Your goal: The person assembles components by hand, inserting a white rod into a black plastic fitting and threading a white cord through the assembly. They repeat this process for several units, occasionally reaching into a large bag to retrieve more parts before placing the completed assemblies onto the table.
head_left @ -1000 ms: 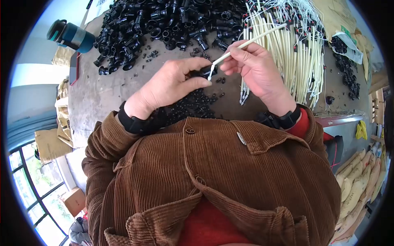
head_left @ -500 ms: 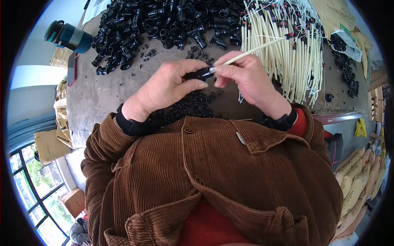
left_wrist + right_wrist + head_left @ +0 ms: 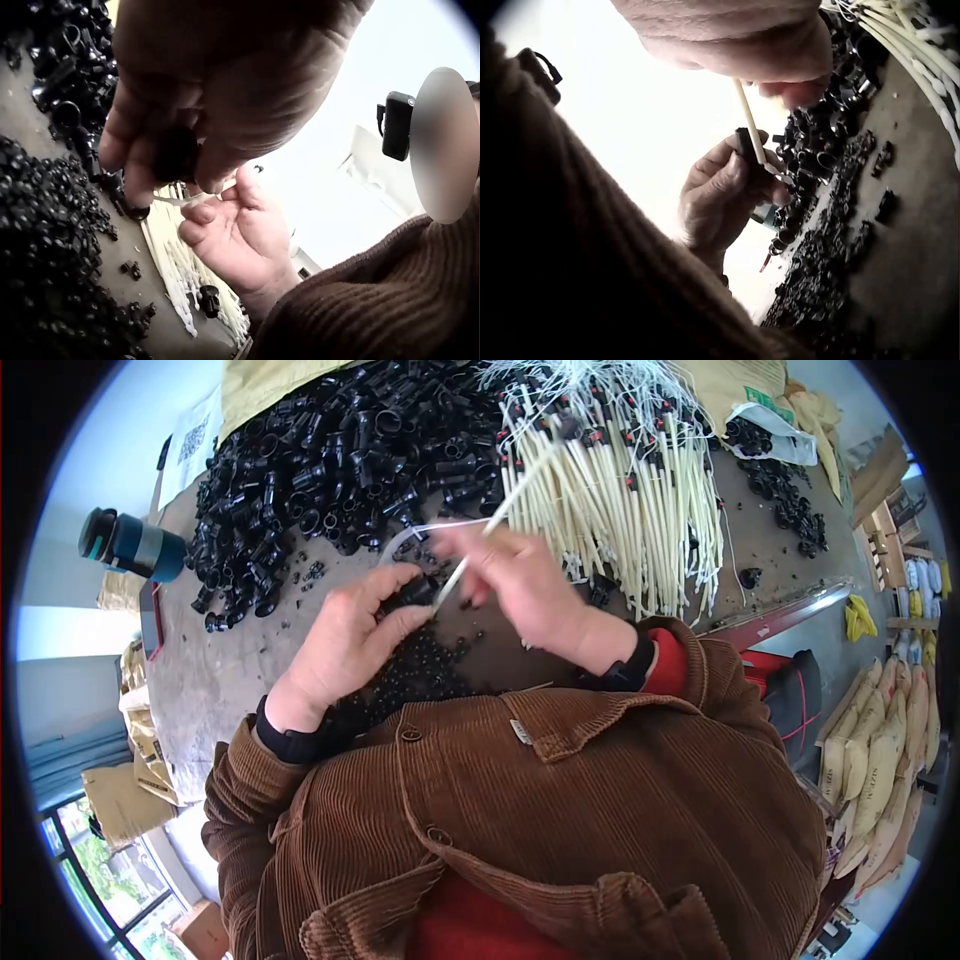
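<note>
head: above, forward-down | wrists: close, tilted, facing across | all share left grip point(image 3: 347, 628)

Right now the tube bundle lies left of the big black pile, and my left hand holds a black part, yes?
The side is wrong: the head view shows the tube bundle right of the big black pile. Your left hand does hold a black part.

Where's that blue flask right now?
In the head view, the blue flask is on the left, at the edge of the table, left of the black fittings.
</note>
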`<state>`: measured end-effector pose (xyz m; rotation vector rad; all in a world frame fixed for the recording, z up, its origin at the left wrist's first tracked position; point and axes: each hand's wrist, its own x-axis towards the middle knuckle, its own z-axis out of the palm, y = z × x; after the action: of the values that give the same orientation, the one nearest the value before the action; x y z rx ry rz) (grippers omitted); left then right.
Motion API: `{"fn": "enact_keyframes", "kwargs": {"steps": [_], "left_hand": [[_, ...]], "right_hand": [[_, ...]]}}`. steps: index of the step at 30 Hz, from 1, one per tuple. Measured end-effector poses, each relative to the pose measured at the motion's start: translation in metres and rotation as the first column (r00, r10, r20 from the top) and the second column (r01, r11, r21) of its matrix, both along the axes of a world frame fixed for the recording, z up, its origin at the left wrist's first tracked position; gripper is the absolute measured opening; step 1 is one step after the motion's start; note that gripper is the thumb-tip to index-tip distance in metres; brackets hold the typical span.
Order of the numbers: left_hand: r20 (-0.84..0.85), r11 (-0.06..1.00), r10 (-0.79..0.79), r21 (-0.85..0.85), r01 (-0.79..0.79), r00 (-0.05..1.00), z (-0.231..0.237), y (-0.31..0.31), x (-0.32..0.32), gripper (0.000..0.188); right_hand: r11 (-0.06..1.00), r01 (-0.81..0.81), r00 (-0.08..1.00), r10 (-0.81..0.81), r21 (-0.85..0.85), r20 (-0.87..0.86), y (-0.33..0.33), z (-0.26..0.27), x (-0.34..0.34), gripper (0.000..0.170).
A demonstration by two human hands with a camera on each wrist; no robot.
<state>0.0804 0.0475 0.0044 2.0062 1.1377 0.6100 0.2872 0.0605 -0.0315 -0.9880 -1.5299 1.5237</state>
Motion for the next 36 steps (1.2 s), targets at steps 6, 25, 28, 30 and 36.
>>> {"fn": "enact_keyframes", "kwargs": {"steps": [6, 25, 28, 30, 36], "left_hand": [[0.054, 0.997, 0.067, 0.032, -0.068, 0.996, -0.008, 0.005, -0.016, 0.031], [0.012, 0.999, -0.043, -0.032, 0.043, 0.999, -0.014, 0.002, -0.007, 0.032], [0.019, 0.994, -0.053, -0.093, 0.054, 0.998, -0.014, 0.003, -0.008, 0.032], [0.005, 0.995, -0.056, -0.077, 0.056, 0.998, -0.016, 0.002, -0.005, 0.032], [0.049, 0.927, 0.182, -0.341, -0.154, 0.982, -0.002, 0.005, 0.011, 0.032]], "right_hand": [[0.97, 0.203, 0.914, -0.238, -0.136, -0.33, 0.015, -0.007, 0.016, 0.026], [0.999, -0.037, 0.996, 0.035, 0.024, 0.084, 0.007, -0.007, -0.008, 0.031], [0.988, 0.095, 0.948, -0.128, -0.124, -0.292, 0.017, -0.005, 0.004, 0.042], [0.969, 0.139, 0.86, -0.22, -0.204, -0.46, 0.015, -0.004, 0.006, 0.047], [0.995, -0.04, 0.996, 0.032, -0.092, -0.085, 0.001, -0.008, -0.017, 0.057]]}}
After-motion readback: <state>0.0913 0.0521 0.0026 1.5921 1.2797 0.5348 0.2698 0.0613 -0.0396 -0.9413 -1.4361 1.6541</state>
